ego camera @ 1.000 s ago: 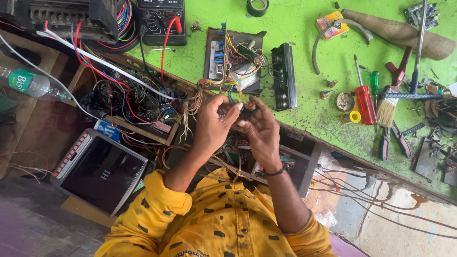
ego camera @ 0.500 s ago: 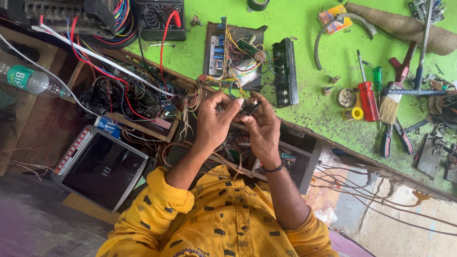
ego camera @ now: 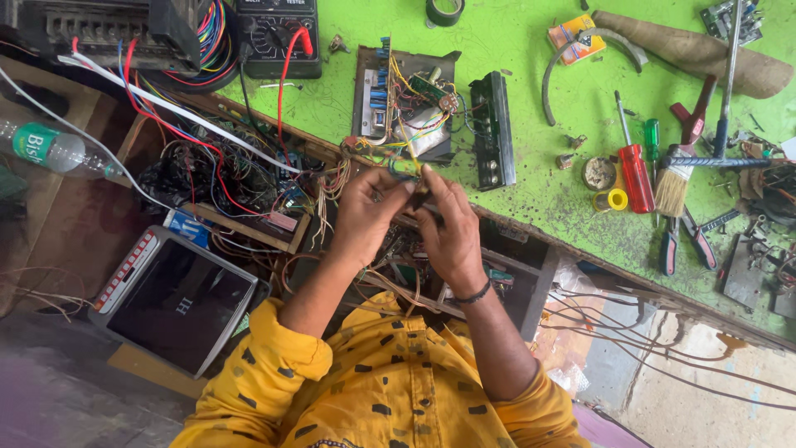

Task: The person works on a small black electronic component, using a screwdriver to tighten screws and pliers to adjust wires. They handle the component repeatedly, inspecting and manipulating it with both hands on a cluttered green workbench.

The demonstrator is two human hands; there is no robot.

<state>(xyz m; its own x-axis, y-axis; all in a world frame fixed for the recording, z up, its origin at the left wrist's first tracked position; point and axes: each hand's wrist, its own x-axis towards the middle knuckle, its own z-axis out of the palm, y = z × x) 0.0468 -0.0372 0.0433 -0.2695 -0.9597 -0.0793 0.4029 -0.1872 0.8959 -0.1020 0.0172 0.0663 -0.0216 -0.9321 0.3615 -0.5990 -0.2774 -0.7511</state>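
green workbench (ego camera: 531, 50) cluttered | left hand (ego camera: 371, 211), right hand (ego camera: 448, 224) pinching wires (ego camera: 406, 162)

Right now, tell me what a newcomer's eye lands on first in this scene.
The bright green workbench fills the upper right. At its near edge the left hand and right hand meet, pinching thin wires that run from an opened circuit chassis just beyond them. To the right lie a red screwdriver and a paintbrush; to the left, a tangle of coloured wiring spills below the bench.
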